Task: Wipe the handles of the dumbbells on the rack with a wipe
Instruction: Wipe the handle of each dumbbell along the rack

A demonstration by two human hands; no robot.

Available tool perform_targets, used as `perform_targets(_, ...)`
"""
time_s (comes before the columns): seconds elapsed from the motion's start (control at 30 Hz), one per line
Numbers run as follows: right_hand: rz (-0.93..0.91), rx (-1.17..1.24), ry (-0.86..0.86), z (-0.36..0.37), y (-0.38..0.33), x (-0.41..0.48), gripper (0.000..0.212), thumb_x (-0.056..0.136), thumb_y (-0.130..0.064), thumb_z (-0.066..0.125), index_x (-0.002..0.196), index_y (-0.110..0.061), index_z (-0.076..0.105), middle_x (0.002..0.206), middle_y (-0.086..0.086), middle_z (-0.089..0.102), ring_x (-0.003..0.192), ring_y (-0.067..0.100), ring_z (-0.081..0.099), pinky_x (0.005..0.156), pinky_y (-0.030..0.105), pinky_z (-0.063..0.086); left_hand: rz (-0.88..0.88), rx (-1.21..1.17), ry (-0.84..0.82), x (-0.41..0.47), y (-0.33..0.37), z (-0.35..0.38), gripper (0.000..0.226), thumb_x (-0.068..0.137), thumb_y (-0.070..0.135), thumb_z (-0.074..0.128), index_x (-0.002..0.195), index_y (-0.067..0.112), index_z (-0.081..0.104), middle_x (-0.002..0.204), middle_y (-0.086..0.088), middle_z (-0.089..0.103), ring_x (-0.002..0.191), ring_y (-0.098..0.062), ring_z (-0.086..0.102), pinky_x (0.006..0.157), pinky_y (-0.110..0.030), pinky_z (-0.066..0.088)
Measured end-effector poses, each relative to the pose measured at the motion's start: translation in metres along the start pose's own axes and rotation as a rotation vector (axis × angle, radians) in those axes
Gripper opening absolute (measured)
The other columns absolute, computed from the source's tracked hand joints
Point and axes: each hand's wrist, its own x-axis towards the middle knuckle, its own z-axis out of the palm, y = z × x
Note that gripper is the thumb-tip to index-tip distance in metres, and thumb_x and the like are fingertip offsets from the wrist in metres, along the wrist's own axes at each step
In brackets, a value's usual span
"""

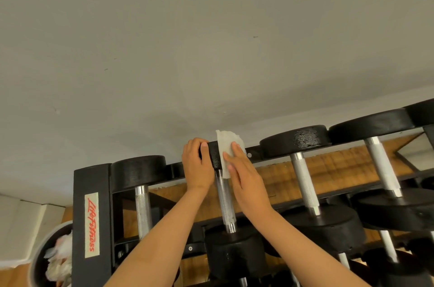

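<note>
Down at eight o'clock, a round bin (50, 231) sits beside the rack (79, 216), crumpled white scraps (58, 261) heaped inside. A red-lettered label (92, 224) runs up the rack's end post. A pale wall (211, 40) fills everything from nine to three o'clock. Both forearms come up from six o'clock across the middle dumbbell (234, 253), covering part of its near weight.

The left hand (196, 164) curls over the far weight at eleven o'clock of the handle (224, 199), gripping it. The right hand (244, 176) is flat, fingers straight, pressing the wipe (226, 145) onto that weight at the handle's twelve o'clock end. The wipe is white, textured and folded, its top edge poking above the weight. The handle is ridged bare metal below.
</note>
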Motion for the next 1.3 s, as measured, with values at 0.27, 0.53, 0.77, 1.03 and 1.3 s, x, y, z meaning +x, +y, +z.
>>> perform_targets(0.27, 0.034, 0.092, -0.003, 0.003, 0.003, 0.011, 0.049, 0.099, -0.015, 0.051, 0.141, -0.033, 0.034, 0.152, -0.014, 0.025, 0.142, -0.005, 0.019, 0.114, 0.013, 0.02, 0.002, 0.003, 0.003, 0.001, -0.002, 0.0, 0.04, 0.095, 0.046, 0.028, 0.09, 0.017, 0.055, 0.089, 0.003, 0.055, 0.089, -0.013, 0.051, 0.08, -0.025, 0.044)
perform_targets(0.53, 0.155, 0.372, 0.092, 0.007, -0.003, 0.014, 0.04, 0.093, -0.007, 0.059, 0.125, -0.029, 0.056, 0.143, -0.011, 0.04, 0.139, 0.005, 0.034, 0.113, 0.032, 0.036, -0.006, 0.01, -0.002, 0.0, 0.0, -0.001, 0.044, 0.094, 0.047, 0.027, 0.091, 0.015, 0.056, 0.089, 0.002, 0.055, 0.088, -0.01, 0.049, 0.078, -0.02, 0.04)
perform_targets(0.77, 0.148, 0.371, 0.147, 0.001, -0.004, 0.038, 0.026, 0.087, -0.012, 0.067, 0.108, -0.027, 0.068, 0.125, -0.014, 0.058, 0.123, 0.002, 0.051, 0.106, 0.036, 0.045, 0.012, 0.005, -0.009, 0.0, 0.003, -0.001, 0.045, 0.094, 0.045, 0.026, 0.09, 0.012, 0.057, 0.089, -0.001, 0.056, 0.088, -0.011, 0.049, 0.076, -0.012, 0.036)
perform_targets(1.03, 0.181, 0.414, 0.211, -0.007, -0.003, 0.028, 0.029, 0.083, -0.006, 0.071, 0.088, -0.034, 0.065, 0.105, -0.014, 0.059, 0.106, 0.008, 0.059, 0.084, 0.01, 0.047, 0.005, 0.024, -0.009, -0.001, 0.004, -0.002, 0.048, 0.094, 0.048, 0.025, 0.09, 0.012, 0.056, 0.09, -0.001, 0.055, 0.088, -0.011, 0.049, 0.076, -0.009, 0.036)
perform_targets(1.3, 0.211, 0.418, 0.221, -0.009, 0.003, 0.026, 0.026, 0.083, -0.008, 0.071, 0.087, -0.033, 0.066, 0.101, -0.012, 0.062, 0.101, 0.003, 0.06, 0.085, 0.015, 0.05, 0.006, 0.033, -0.006, -0.001, 0.006, -0.002, 0.045, 0.094, 0.048, 0.024, 0.089, 0.015, 0.054, 0.089, 0.002, 0.054, 0.088, -0.004, 0.047, 0.077, -0.02, 0.039)
